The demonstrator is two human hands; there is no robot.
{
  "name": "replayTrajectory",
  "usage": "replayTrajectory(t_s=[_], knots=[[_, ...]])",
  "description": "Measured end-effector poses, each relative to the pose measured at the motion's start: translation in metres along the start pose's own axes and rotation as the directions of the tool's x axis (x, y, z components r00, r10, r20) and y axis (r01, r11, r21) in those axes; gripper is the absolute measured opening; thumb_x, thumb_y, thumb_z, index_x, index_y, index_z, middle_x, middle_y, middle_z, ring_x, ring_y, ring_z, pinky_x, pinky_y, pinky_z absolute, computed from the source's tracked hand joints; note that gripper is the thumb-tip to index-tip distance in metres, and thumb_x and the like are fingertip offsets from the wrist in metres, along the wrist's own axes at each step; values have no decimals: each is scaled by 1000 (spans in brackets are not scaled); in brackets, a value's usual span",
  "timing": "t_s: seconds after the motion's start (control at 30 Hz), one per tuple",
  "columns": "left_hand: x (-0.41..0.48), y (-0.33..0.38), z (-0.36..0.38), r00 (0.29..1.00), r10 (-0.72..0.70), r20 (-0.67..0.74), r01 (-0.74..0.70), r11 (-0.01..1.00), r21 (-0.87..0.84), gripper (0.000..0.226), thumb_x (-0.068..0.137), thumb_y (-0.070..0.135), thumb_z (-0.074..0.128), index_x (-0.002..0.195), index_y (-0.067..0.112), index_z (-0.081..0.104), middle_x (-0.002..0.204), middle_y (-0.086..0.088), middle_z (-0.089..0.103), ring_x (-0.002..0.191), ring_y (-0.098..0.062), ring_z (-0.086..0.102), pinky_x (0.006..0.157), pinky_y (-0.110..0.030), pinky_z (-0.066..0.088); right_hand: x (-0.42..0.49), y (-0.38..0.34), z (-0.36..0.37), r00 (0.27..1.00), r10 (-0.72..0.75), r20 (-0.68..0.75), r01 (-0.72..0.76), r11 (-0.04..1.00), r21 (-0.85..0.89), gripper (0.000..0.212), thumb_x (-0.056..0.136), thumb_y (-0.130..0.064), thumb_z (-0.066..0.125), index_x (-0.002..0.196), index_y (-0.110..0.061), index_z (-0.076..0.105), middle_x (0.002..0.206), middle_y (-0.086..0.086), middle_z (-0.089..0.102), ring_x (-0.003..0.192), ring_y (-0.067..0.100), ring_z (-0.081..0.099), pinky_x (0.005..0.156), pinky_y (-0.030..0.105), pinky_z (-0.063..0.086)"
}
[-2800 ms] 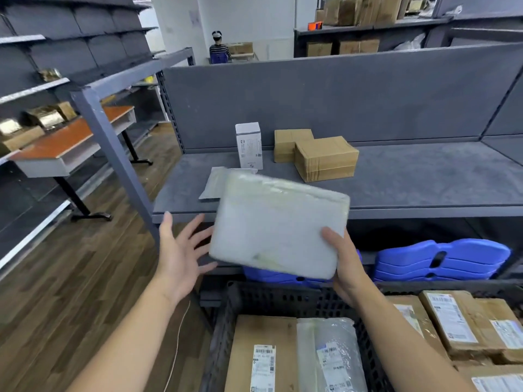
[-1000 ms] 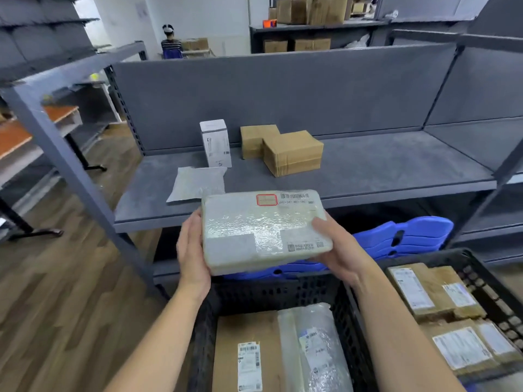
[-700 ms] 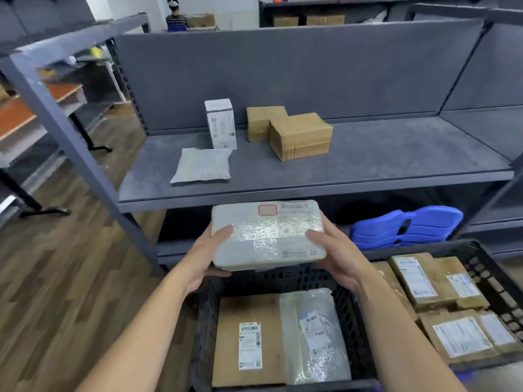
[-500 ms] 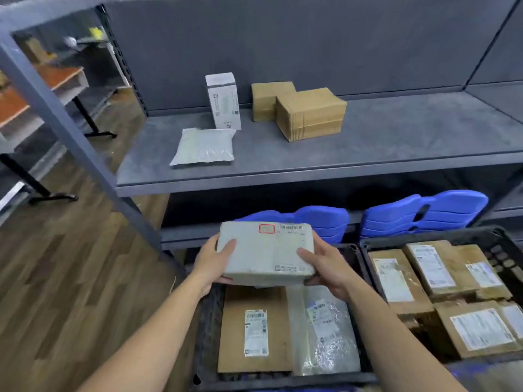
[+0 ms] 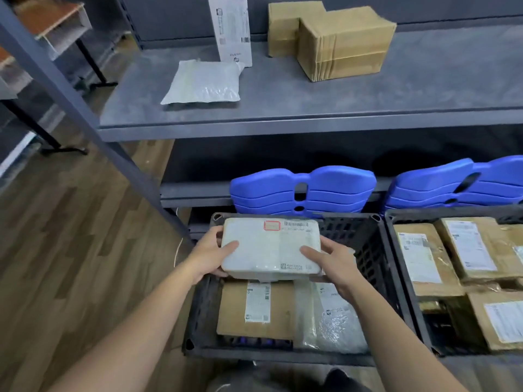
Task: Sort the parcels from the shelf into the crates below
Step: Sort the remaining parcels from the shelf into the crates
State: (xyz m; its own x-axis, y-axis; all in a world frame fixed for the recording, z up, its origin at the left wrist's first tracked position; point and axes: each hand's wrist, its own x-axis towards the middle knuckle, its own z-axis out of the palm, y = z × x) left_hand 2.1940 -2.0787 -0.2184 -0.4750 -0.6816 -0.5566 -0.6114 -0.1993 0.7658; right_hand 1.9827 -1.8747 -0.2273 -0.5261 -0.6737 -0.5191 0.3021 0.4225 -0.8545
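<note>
The white parcel (image 5: 270,247) is gripped at its two short ends by both hands. The left hand (image 5: 210,256) is curled round the left end, with the thumb laid flat on the top face and the fingers wrapped behind and under the edge. The right hand (image 5: 335,263) is closed round the right end in the same way, thumb on top and fingers hidden beneath. The parcel is held roughly level with its label side up; a red-framed sticker and a barcode are seen along its far edge.

The parcel is held over the rear half of the left black crate (image 5: 283,356), clear of what lies inside. In that crate a flat brown box (image 5: 235,315) with a white label is laid on the left, and a parcel wrapped in clear film (image 5: 335,323) is laid just beside it on the right. The right black crate (image 5: 452,213) is set against the first and is filled with brown labelled parcels (image 5: 475,250).

Behind the crates, two stacks of blue plastic pieces (image 5: 302,190) are stored under the grey shelf (image 5: 311,114). On the shelf a white padded mailer (image 5: 202,83) is laid flat, a white box (image 5: 232,29) is stood upright just behind it, and two brown cartons (image 5: 345,43) are placed touching each other further right. A wooden floor (image 5: 70,236) is seen to the left.
</note>
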Motion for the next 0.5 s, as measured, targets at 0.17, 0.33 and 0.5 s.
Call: replayTrajectory(t_s=[0.17,0.33,0.5], knots=[[21,-22,23,990,111,-85,-81,949,304,96,79,24,90,158,21,35,153,0,44,138,-21,47,115,-34,38,39,33,18,995,15,-103,-18,1000,-23,25,93,-8,73,113,-23,72,116,-3,76,81,23,63,69,39,53],[33,-49,41,991,102,-85,-49,875,482,111,81,29,88,166,26,16,161,-9,23,148,-25,34,116,-27,28,65,79,30,991,21,-135,-34,995,-95,57,76,-25,82,130,-26,65,131,-8,70,99,20,75,84,46,62],[45,-71,48,986,144,-81,-43,694,719,103,97,41,71,166,23,-4,167,-16,3,153,-32,22,121,-41,32,69,81,39,986,-45,-159,31,996,-89,57,89,-7,78,139,-24,58,135,-6,67,111,19,72,97,46,58]])
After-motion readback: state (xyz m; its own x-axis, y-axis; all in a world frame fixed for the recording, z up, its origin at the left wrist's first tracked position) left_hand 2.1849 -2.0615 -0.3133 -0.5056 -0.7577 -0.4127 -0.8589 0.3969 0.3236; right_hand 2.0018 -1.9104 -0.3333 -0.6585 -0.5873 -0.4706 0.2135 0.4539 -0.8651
